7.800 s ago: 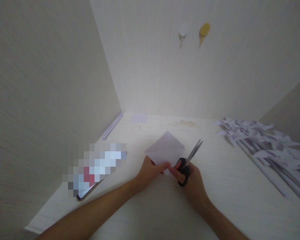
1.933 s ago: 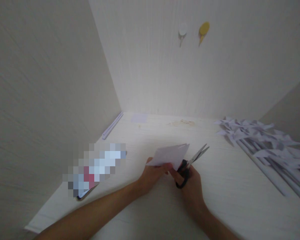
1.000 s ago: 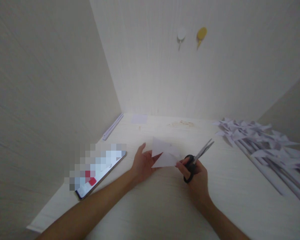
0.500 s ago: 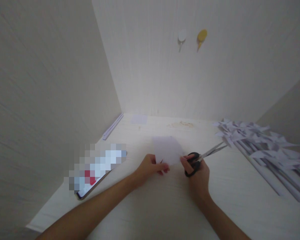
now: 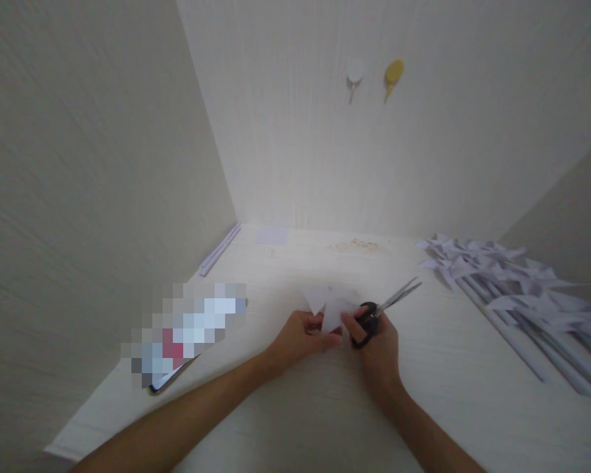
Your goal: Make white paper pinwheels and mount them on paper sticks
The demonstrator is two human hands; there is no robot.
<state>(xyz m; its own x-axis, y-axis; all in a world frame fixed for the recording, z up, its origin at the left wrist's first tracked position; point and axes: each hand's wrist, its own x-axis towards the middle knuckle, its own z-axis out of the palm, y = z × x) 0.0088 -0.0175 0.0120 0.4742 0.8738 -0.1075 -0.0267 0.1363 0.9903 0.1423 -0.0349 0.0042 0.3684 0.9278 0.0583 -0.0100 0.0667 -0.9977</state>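
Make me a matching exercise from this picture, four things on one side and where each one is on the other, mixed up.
Things:
1. black-handled scissors
2. small white paper sheet
3. yellow wall hook
4. pile of white paper pinwheels

Places:
A. on the back wall
B. on the table at the right
C. in the right hand
D. pinched between both hands, left hand included

Pairs: 1-C, 2-D, 3-A, 4-B

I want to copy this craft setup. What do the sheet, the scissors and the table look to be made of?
Sheet: thin matte white paper, judging by its creases and cut points.
Scissors: shiny grey blades, likely steel; black handle loops, probably plastic.
Table: pale top with fine grain lines, possibly wood or a wood-look laminate; the picture leaves that open.
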